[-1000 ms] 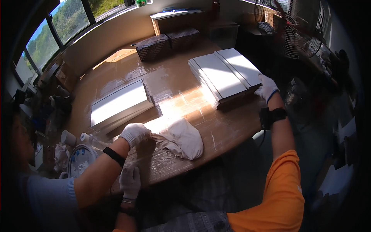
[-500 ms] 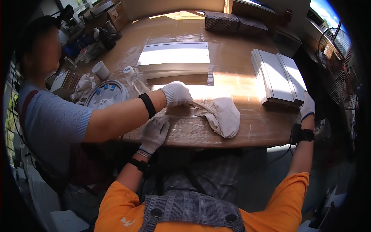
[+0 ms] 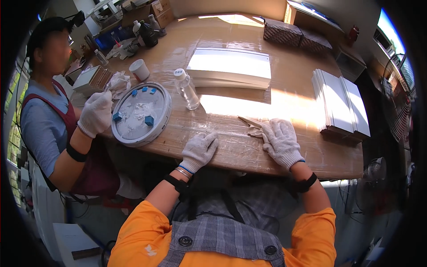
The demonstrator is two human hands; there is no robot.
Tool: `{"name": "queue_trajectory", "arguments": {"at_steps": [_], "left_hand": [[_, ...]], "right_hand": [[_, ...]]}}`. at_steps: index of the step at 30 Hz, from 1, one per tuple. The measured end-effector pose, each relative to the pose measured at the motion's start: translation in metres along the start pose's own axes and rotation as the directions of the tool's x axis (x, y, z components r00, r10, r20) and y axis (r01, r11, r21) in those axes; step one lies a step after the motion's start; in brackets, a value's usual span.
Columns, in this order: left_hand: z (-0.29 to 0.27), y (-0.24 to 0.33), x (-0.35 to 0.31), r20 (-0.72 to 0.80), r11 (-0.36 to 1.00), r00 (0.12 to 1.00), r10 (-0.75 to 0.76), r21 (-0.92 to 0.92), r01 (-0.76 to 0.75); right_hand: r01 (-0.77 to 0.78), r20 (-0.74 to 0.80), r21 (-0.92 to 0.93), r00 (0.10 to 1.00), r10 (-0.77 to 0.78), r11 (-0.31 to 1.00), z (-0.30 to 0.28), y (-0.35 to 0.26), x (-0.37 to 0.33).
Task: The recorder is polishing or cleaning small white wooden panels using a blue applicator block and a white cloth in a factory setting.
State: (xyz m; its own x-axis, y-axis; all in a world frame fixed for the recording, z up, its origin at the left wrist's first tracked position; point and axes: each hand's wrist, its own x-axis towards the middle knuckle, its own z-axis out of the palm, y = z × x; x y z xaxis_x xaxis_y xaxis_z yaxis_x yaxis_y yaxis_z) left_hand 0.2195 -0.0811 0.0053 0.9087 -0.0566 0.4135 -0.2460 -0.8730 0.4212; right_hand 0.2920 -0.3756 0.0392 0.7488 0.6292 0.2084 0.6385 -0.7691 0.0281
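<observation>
My right hand (image 3: 283,141), in a white work glove, lies flat with its fingers stretched out over an off-white cloth (image 3: 253,126). Most of the cloth is hidden beneath it. At the table's near edge rests my left hand (image 3: 199,150), also gloved, holding nothing, its fingers loosely extended and thumb apart. A clear bottle with a white cap (image 3: 188,91) stands beyond my left hand. Farther left sits a round grey lid or tub (image 3: 133,100) bearing blue blocks and white smears.
A co-worker's gloved hand (image 3: 96,115) is raised beside the round lid. White panels (image 3: 229,66) are stacked mid-table, with another panel stack (image 3: 340,104) at the right. A white cup (image 3: 139,70) and dark bottles (image 3: 148,34) stand behind; dark patterned boxes (image 3: 282,32) sit at the far edge.
My right hand has come from the right panel stack onto the cloth. The co-worker's arm has drawn back left, away from the cloth. The view has shifted left.
</observation>
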Motion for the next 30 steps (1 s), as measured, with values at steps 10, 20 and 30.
{"name": "queue_trajectory", "arguments": {"at_steps": [10, 20, 30], "left_hand": [[-0.008, -0.005, -0.002, -0.036, 0.999, 0.999, 0.035, -0.036, -0.037], [-0.008, -0.01, -0.009, 0.041, 0.992, 0.998, 0.048, -0.121, -0.043], [-0.01, -0.02, -0.006, 0.073, 0.983, 0.997, 0.034, -0.183, -0.02]], "right_hand": [[-0.122, -0.041, 0.041, 0.991, 0.124, 0.992, -0.048, -0.015, 0.116], [-0.148, -0.112, -0.216, 0.986, 0.126, 0.965, 0.004, 0.011, 0.23], [-0.043, -0.211, -0.347, 0.977, -0.033, 0.937, 0.035, 0.045, 0.218]]}}
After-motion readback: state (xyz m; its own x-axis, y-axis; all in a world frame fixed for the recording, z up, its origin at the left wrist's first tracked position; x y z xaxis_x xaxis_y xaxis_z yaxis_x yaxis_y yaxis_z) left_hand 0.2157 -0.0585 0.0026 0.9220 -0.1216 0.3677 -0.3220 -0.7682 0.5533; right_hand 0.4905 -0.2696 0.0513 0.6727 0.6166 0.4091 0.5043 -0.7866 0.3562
